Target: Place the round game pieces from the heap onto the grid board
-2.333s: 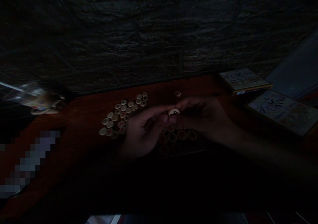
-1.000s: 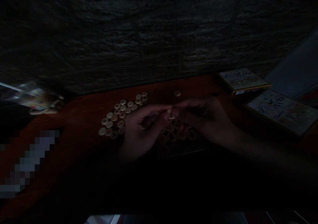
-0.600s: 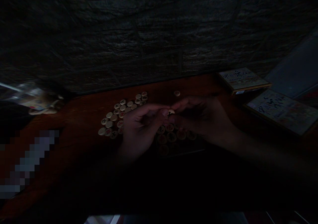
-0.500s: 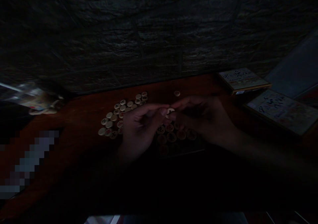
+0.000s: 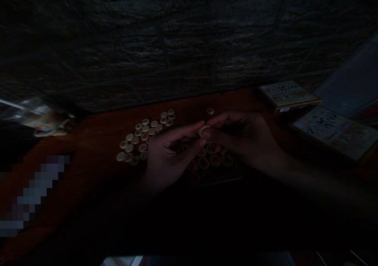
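A round xiangqi piece (image 5: 203,131), pale wood, is pinched between the fingertips of both hands, raised over the dark table. My left hand (image 5: 167,156) has its thumb and index finger at the piece's left side. From the right, my right hand (image 5: 249,140) grips it with thumb and forefinger. Beneath the hands, rows of pieces (image 5: 215,160) with red and black characters lie in or on a dark flat box (image 5: 226,181); the hands cover part of them. Left of my left hand lies a loose group of pieces (image 5: 135,140), some face up, some blank side up.
One single piece (image 5: 210,111) lies behind my right hand. Two flat boxes with printed lids (image 5: 288,93) are on the right. A stone wall (image 5: 189,53) rises behind the reddish table (image 5: 97,136). At the left is a clear plastic bag (image 5: 39,118). The scene is very dark.
The held piece has turned between my fingers; its black character, visible before, no longer shows. My left thumb has slid slightly down and right. The surrounding pieces are unmoved.
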Action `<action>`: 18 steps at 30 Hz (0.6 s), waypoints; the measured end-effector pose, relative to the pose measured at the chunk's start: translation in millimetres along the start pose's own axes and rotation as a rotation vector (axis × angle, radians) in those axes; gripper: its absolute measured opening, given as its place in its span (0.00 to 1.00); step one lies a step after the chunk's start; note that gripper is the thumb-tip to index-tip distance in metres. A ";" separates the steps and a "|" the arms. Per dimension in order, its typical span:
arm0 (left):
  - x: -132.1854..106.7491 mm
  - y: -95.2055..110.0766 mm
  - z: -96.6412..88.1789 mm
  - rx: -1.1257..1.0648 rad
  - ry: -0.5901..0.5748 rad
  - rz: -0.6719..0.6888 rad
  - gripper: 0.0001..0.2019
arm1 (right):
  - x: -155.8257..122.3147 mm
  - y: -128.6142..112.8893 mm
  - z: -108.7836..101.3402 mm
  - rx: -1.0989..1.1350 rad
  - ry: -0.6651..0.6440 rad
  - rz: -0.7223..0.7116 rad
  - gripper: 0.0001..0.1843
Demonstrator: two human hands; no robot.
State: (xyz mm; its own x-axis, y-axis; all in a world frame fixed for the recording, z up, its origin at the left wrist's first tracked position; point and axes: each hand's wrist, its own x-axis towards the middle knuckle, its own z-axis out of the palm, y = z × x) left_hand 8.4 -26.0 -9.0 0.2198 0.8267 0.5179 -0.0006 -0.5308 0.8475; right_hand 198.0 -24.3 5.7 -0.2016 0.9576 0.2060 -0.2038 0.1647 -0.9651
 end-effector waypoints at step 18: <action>2.4 -1.1 -1.3 0.069 0.065 -0.012 0.15 | -0.3 1.7 -2.5 0.014 0.005 0.020 0.15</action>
State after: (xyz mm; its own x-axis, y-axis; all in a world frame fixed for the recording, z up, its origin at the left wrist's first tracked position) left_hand 7.7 -23.2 -8.5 0.1553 0.8422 0.5164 0.0694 -0.5307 0.8447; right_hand 200.1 -23.7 3.6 -0.2008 0.9619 0.1856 -0.2127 0.1422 -0.9667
